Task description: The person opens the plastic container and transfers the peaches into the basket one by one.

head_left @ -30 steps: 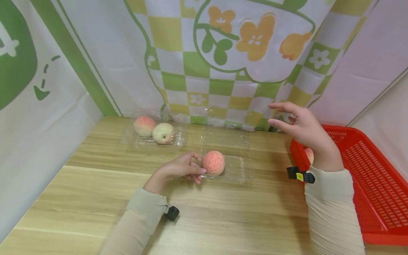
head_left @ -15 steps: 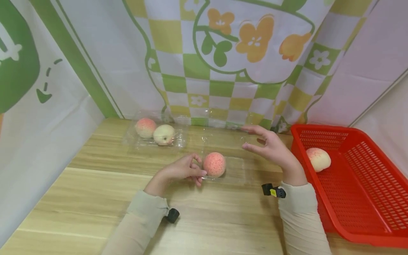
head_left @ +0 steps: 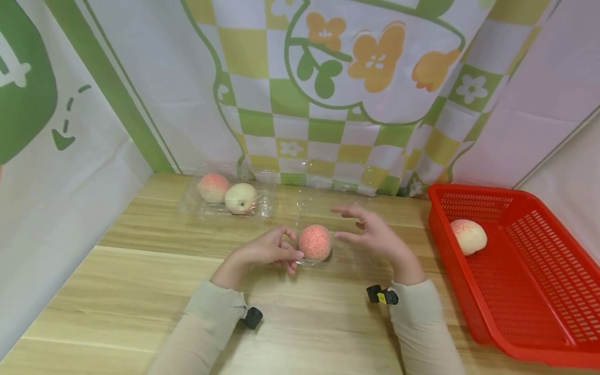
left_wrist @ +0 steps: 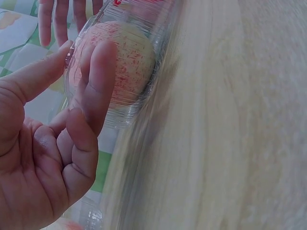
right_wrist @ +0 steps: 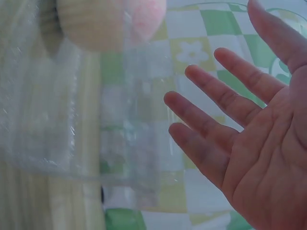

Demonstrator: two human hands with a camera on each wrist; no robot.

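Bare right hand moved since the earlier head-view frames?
Yes: the right hand shifted left, away from the red perforated plastic basket, toward the round pink peach.

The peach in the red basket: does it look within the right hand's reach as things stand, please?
Probably yes: the right hand looks empty, nothing covers the peach, and the red basket is open on top, though its side wall stands between them.

Wooden table (head_left: pixel 117 291): two clear boxes (head_left: pixel 323 264) (head_left: pixel 266 207), red basket (head_left: pixel 525 276).
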